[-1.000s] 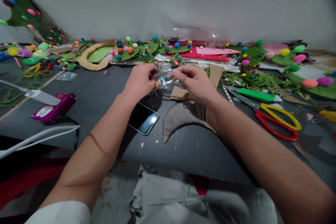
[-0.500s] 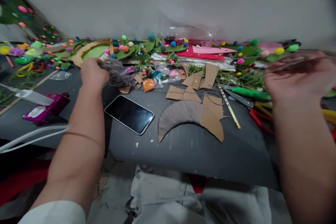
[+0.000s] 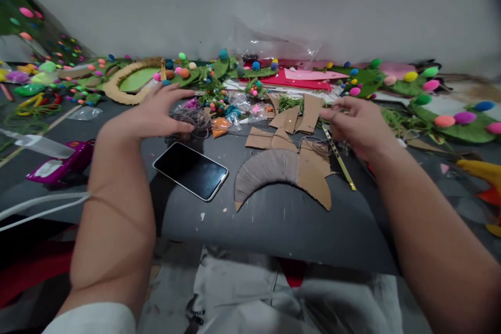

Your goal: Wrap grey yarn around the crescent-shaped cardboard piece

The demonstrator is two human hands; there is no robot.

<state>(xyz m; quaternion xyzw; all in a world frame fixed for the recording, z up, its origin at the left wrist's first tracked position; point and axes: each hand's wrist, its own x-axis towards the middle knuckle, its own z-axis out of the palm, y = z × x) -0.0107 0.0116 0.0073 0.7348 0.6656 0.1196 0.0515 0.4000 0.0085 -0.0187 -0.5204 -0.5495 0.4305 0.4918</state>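
My left hand (image 3: 151,112) is open, fingers spread over a loose tangle of grey yarn (image 3: 200,124) behind the phone. Curled fingers on my right hand (image 3: 354,122) close on grey yarn, near the cardboard scraps; the pinch itself is partly hidden. A thin grey strand crosses the table from the tangle towards that hand. Below, between both arms, lies a cardboard crescent (image 3: 316,181). Grey yarn wrapping (image 3: 268,169) covers its left and middle parts, leaving the right end and left tip bare.
A phone (image 3: 191,171) lies left of the crescent. Cardboard pieces (image 3: 312,114) and a patterned pencil (image 3: 340,162) are near my right hand. A purple glue gun (image 3: 58,164) is at left, a yellow tool (image 3: 479,169) at right. Pom-pom garlands (image 3: 219,70) line the wall.
My right hand has come inward and left from the far right, to beside the cardboard scraps. My left hand has loosened from the yarn tangle and spread its fingers.
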